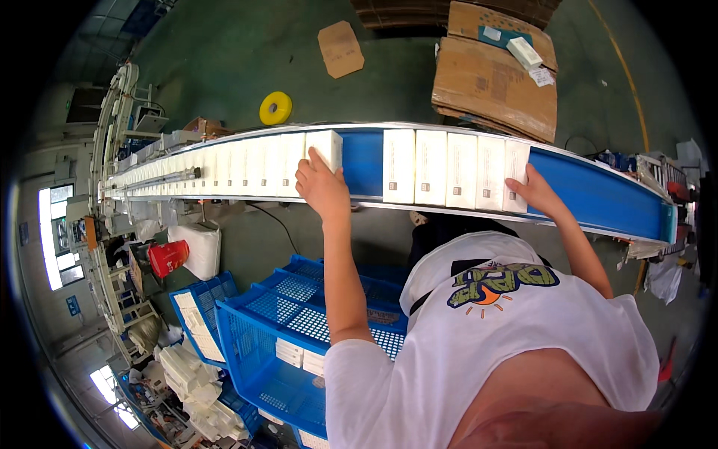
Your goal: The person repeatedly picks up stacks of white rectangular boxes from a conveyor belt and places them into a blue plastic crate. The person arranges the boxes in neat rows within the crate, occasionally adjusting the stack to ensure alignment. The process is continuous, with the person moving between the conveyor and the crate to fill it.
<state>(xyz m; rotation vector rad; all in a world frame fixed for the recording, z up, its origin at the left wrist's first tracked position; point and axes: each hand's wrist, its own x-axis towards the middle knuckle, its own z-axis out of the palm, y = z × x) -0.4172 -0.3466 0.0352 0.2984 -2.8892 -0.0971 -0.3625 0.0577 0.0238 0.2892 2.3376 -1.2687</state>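
On the blue conveyor belt (363,166), a long row of white boxes (258,166) stands packed side by side to the left. My left hand (323,185) is closed on the near end of the row's last white box (324,141), which sits slightly tilted. Right of a bare stretch of belt stands a shorter group of several white boxes (431,166). At that group's right end my right hand (538,193) grips the outermost white box (516,172), thumb on its near face and fingers along its right side. Small dark printed squares mark the boxes' near ends.
Blue plastic crates (250,359) with white boxes inside stand below the belt, left of me. Beyond the belt lie a yellow tape roll (275,108), a cardboard piece (340,49) and stacked flat cartons (493,86). A red bucket (169,258) stands beside a white sack (200,251).
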